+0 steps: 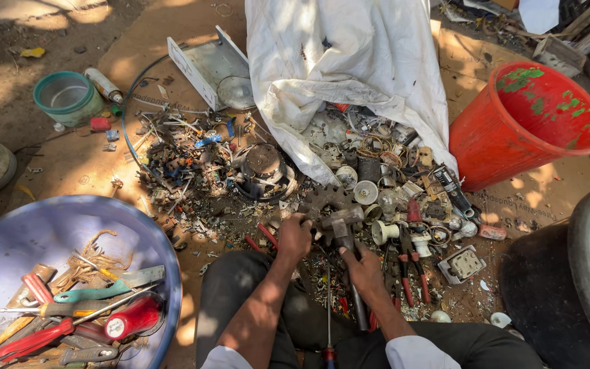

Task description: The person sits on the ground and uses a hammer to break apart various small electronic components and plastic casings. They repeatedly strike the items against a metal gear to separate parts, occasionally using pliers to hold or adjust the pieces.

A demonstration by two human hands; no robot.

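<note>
My right hand (364,270) grips the metal handle of a hammer (344,225), whose steel head rests on a rusty toothed gear (328,199) lying on the ground. My left hand (295,236) is closed on a small piece beside the gear, just left of the hammer head; what it pinches is too small to make out. Both forearms come up from my lap, over dark trousers. Around the hands lie several lamp holders, bulbs and broken electrical parts.
A blue basin (8,232) of screwdrivers and pliers sits at lower left. A white sack (349,61) spills scrap at centre top, a red bucket (541,116) lies tipped at right, a black tub (585,260) at far right. A screwdriver (328,321) lies between my knees.
</note>
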